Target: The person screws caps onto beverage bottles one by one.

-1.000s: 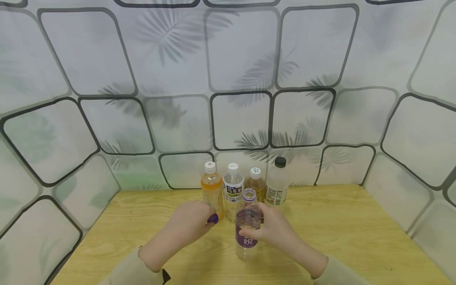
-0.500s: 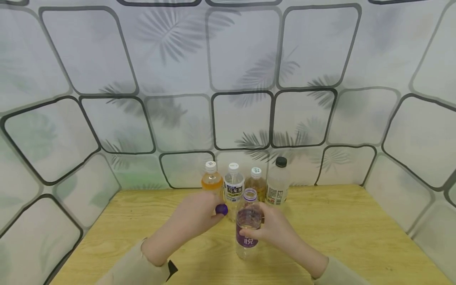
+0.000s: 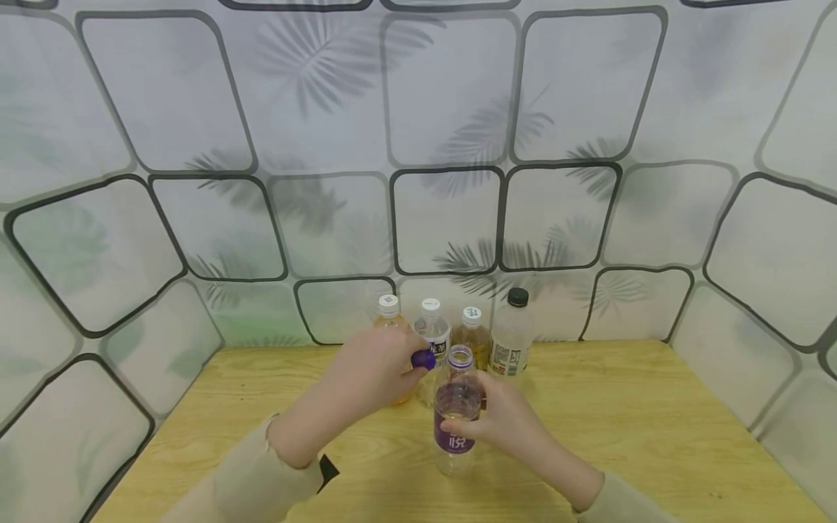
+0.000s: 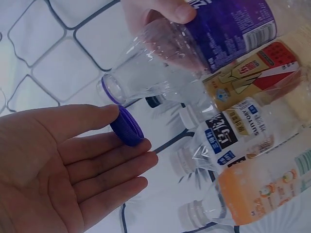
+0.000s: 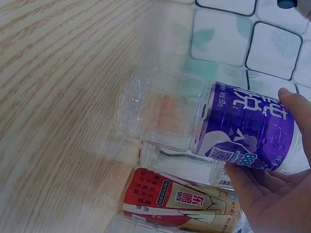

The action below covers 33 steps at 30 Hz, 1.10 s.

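Observation:
My left hand [image 3: 375, 367] pinches a purple bottle cap [image 4: 127, 127] between thumb and fingertips; in the left wrist view its ridged side and hollow underside show. The cap is just left of the uncapped mouth [image 3: 461, 356] of a clear plastic bottle with a purple label [image 5: 248, 127]. My right hand [image 3: 503, 418] grips that bottle around its upper body, thumb on one side and fingers on the other. The bottle [image 3: 455, 459] stands upright on the table. A purple ring circles its neck.
Behind stand several capped bottles in a row: an orange drink [image 4: 262, 187], a clear SUNTORY bottle [image 3: 433, 330], a brown drink with a gold and red label [image 5: 187, 196], and a black-capped bottle [image 3: 511, 330]. The wooden table [image 3: 628, 421] meets a patterned wall cloth [image 3: 340, 240].
My left hand has moved up and to the right, bringing the purple cap close to the bottle's mouth. The right hand and its bottle have stayed in place.

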### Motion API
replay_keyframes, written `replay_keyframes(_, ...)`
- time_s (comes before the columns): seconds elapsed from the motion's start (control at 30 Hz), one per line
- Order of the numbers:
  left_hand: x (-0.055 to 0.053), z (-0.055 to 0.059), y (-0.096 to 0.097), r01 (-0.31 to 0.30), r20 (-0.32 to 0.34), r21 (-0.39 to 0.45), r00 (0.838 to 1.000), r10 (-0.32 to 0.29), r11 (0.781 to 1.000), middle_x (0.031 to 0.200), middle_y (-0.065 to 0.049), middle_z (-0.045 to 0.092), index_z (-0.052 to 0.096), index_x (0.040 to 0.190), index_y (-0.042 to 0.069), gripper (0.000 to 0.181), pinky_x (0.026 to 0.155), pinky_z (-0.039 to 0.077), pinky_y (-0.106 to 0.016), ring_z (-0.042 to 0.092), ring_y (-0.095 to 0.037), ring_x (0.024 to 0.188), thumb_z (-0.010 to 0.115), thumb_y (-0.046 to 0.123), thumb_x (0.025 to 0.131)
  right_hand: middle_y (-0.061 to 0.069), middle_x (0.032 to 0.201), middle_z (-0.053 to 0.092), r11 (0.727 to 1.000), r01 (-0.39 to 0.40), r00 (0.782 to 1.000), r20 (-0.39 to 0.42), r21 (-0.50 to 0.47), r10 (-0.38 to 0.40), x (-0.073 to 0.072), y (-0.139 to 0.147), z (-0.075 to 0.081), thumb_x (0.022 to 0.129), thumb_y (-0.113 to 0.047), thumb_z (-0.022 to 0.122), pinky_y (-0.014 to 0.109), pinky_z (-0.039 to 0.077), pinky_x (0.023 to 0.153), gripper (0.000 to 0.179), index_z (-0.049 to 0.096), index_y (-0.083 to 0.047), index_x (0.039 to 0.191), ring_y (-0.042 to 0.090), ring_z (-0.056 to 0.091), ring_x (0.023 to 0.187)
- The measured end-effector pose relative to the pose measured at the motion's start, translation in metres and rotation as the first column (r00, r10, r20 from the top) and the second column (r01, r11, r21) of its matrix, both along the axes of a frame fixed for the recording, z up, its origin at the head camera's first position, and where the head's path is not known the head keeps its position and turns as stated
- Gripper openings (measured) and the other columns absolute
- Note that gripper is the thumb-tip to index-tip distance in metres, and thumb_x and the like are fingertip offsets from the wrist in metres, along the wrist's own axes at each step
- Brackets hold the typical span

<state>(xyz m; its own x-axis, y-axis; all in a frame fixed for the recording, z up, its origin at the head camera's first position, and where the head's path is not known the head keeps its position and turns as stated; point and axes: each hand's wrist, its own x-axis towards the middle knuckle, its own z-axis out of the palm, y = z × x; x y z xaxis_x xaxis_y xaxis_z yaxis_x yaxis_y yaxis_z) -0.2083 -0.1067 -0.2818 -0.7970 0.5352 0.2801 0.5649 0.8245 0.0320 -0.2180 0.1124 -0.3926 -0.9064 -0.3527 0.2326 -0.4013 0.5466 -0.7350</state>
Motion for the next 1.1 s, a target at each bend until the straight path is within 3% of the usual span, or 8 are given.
replay_keyframes(0.37, -0.001, 0.019, 0.009, 0.052, -0.057, 0.040, 0.997, -0.049, 0.998, 0.089, 0.002, 0.076, 0.078, 0.102, 0.017, 0.015, 0.064, 0.058, -0.028, 0.069, -0.013, 0.075, 0.083, 0.028, 0.094, 0.010, 0.108, 0.077, 1.000, -0.021, 1.000, 0.000, -0.021, 0.021, -0.001, 0.001, 0.000, 0.077, -0.026, 0.097, 0.023, 0.062, 0.078, 0.055, 0.070, -0.001, 0.118, 0.022, 0.076, 0.093)
replay_keyframes(0.6, -0.002, 0.029, 0.020, 0.030, -0.038, 0.022, 0.999, -0.030, 0.999, 0.096, 0.004, 0.077, 0.079, 0.115, 0.019, 0.025, 0.066, 0.058, -0.030, 0.070, -0.014, 0.081, 0.081, 0.035, 0.096, 0.010, 0.111, 0.076, 0.999, -0.029, 0.999, 0.024, -0.020, 0.029, -0.001, 0.001, 0.001, 0.078, -0.027, 0.096, 0.026, 0.063, 0.081, 0.057, 0.069, -0.001, 0.121, 0.023, 0.075, 0.096)
replay_keyframes(0.87, -0.004, 0.030, 0.028, 0.049, -0.028, 0.046, 0.998, -0.048, 0.998, 0.097, 0.004, 0.078, 0.081, 0.113, 0.018, 0.027, 0.066, 0.057, -0.028, 0.070, -0.013, 0.081, 0.083, 0.037, 0.094, 0.010, 0.112, 0.077, 0.999, -0.038, 0.999, 0.017, -0.035, 0.038, -0.002, 0.002, 0.001, 0.078, -0.026, 0.095, 0.029, 0.065, 0.082, 0.055, 0.069, -0.002, 0.121, 0.023, 0.076, 0.097)
replay_keyframes(1.1, -0.005, 0.023, 0.031, 0.081, -0.031, 0.047, 0.996, -0.080, 0.996, 0.093, 0.003, 0.078, 0.080, 0.104, 0.017, 0.022, 0.064, 0.056, -0.027, 0.070, -0.013, 0.079, 0.083, 0.036, 0.094, 0.010, 0.112, 0.077, 0.999, -0.034, 0.999, 0.005, -0.013, 0.034, -0.001, 0.002, 0.001, 0.078, -0.027, 0.096, 0.028, 0.064, 0.082, 0.057, 0.069, -0.002, 0.121, 0.025, 0.076, 0.098)
